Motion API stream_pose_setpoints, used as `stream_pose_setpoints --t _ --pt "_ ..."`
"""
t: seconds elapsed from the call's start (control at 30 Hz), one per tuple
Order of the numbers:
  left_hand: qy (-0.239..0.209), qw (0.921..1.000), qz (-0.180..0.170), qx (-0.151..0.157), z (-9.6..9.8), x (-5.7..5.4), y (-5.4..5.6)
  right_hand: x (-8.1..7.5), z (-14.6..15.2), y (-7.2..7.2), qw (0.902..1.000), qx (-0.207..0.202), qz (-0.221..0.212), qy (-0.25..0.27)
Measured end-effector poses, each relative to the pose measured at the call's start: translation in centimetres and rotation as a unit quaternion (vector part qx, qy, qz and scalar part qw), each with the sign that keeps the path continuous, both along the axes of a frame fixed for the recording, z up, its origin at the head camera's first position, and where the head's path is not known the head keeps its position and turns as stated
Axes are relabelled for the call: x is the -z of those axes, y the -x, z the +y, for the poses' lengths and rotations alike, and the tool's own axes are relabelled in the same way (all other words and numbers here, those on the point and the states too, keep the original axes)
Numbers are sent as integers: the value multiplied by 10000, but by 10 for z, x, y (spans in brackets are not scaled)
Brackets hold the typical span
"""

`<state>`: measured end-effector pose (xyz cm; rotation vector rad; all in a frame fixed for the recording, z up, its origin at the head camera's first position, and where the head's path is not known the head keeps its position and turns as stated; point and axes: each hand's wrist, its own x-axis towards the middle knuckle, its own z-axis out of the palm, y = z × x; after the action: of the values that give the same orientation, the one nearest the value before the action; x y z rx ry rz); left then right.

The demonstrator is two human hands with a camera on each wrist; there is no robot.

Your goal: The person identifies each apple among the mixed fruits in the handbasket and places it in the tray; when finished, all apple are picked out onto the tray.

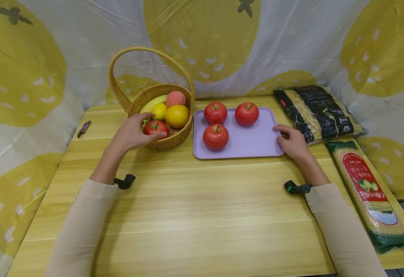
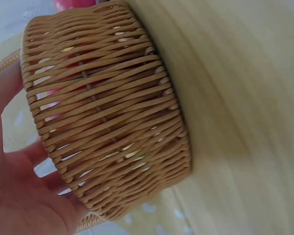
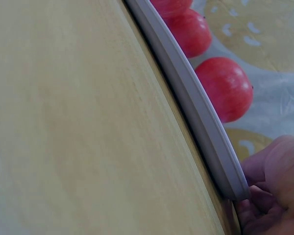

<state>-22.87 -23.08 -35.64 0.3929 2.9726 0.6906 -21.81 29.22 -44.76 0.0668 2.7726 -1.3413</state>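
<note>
The left hand (image 1: 130, 132) reaches over the rim of a wicker basket (image 1: 168, 143), thumb across the front of a red apple (image 1: 156, 129) inside. Its index finger spans behind that apple with a gap showing; the other fingertips are hidden. In the left wrist view, the basket's woven side (image 2: 108, 112) covers most of the fruit. At the right end of a lilac tray (image 1: 253, 140), the right hand (image 1: 293, 143) pinches the rim with thumb and curled fingers. Three red apples sit on the tray: back left (image 1: 215, 113), front left (image 1: 216, 137) and back middle (image 1: 247, 114).
The basket also holds a yellow lemon (image 1: 159, 111), an orange-yellow fruit (image 1: 176, 116), a peach (image 1: 175, 99) and a banana (image 1: 154, 103); its tall handle (image 1: 143, 49) arches above. Pasta packs, one black (image 1: 317, 111) and one green-ended (image 1: 371, 192), lie right. A small purple wrapper (image 1: 84, 129) lies left.
</note>
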Motion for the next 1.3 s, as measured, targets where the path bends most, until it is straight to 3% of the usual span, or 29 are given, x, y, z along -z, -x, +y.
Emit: stream_pose_setpoints --t 0.43,0.8,0.93,1.3 --pt "424 9962 -642 421 5 -6 19 0 1 0 10000 26 -82 44" --pt "628 9931 -937 313 8 -5 28 -1 1 0 10000 28 -45 82" --pt "579 9946 -844 184 7 -4 26 0 1 0 10000 27 -51 78" --pt "-499 9976 -228 -417 3 3 17 1 1 0 9999 45 -45 93"
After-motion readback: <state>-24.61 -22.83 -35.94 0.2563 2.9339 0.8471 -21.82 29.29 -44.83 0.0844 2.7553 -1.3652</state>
